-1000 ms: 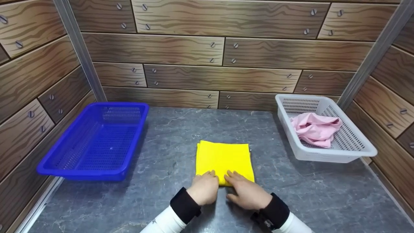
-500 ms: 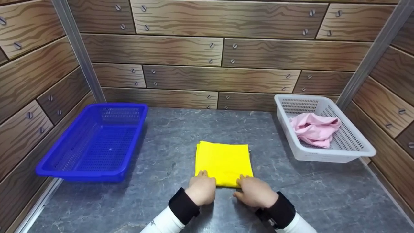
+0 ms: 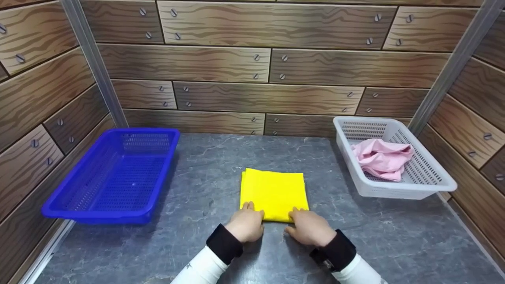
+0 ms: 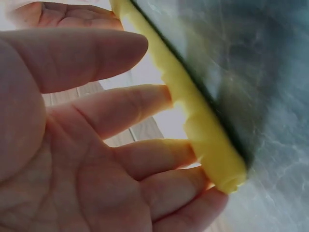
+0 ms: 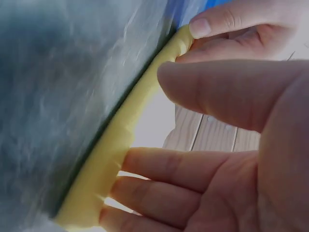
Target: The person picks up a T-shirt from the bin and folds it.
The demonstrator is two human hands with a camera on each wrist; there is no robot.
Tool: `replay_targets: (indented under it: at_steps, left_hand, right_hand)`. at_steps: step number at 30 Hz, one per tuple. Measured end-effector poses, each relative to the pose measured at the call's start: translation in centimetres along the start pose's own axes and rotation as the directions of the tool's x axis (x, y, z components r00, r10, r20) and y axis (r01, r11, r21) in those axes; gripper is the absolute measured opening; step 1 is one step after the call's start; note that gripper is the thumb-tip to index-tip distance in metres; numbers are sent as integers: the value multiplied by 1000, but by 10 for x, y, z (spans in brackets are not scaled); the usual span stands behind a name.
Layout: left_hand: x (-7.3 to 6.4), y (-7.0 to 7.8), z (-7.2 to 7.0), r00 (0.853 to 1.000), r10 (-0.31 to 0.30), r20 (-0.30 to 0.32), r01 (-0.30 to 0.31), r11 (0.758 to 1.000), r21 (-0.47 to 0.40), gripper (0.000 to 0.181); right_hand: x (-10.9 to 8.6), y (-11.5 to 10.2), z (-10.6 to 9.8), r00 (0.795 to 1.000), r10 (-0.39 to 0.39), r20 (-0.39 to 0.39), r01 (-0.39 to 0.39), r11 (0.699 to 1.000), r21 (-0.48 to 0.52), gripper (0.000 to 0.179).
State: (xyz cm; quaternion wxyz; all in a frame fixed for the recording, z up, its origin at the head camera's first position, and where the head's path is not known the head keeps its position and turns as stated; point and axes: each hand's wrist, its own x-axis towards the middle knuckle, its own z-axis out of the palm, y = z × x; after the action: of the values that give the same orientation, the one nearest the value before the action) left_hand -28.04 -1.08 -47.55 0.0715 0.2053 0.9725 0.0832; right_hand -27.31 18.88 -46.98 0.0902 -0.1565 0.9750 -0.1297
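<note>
A folded yellow cloth (image 3: 274, 193) lies flat on the grey marbled table, its folded near edge toward me. My left hand (image 3: 246, 224) rests on that edge at its left corner, fingers extended on top. At the right part of the same edge, my right hand (image 3: 311, 227) touches the cloth in a similar way. In the left wrist view, straight fingers (image 4: 140, 104) meet the rounded yellow fold (image 4: 203, 130). Seen from the right wrist, the thumb (image 5: 212, 89) is held apart from the other fingers (image 5: 169, 166), whose tips are on the cloth.
On the left stands a blue perforated basket (image 3: 163, 169) with nothing seen inside. At the right, a white perforated basket (image 3: 410, 188) holds a crumpled pink cloth (image 3: 382, 157). Wood-patterned walls (image 3: 221, 63) enclose the back and sides of the table.
My right hand has shifted right along the near edge, away from the left hand. During the last half second the yellow cloth and both hands have slid slightly away from me.
</note>
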Motion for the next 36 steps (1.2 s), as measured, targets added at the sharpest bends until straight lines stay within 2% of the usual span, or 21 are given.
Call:
replay_targets:
  at_steps: [5, 10, 16, 20, 26, 31, 36]
  left_hand:
    - [27, -9, -1, 1000, -6, 7, 6, 1000, -26, 41]
    - [54, -19, -6, 1000, -29, -3, 28, 999, -40, 40]
    - [76, -29, -11, 999, -39, -28, 34, 987, -155, 43]
    - [86, -34, -14, 999, -37, -39, 28, 975, -222, 44]
    - [99, -40, -15, 998, -48, -46, 34, 962, -269, 43]
    - [101, -39, -17, 996, -53, -65, 34, 964, -264, 43]
    - [100, -40, -19, 998, -41, -47, 29, 973, -227, 44]
  right_hand:
    - [20, 9, -1, 998, 23, -61, -24, 1000, -5, 41]
    - [46, 13, -7, 996, 53, -77, -54, 999, -7, 39]
    - [73, 19, -13, 991, 93, -99, -96, 995, -26, 28]
    - [86, 23, -16, 990, 86, -115, -92, 995, -43, 25]
    - [96, 28, -19, 988, 61, -140, -66, 997, -31, 22]
    - [100, 29, -21, 988, 71, -139, -76, 997, -32, 24]
    - [101, 28, -20, 989, 83, -125, -87, 996, -26, 25]
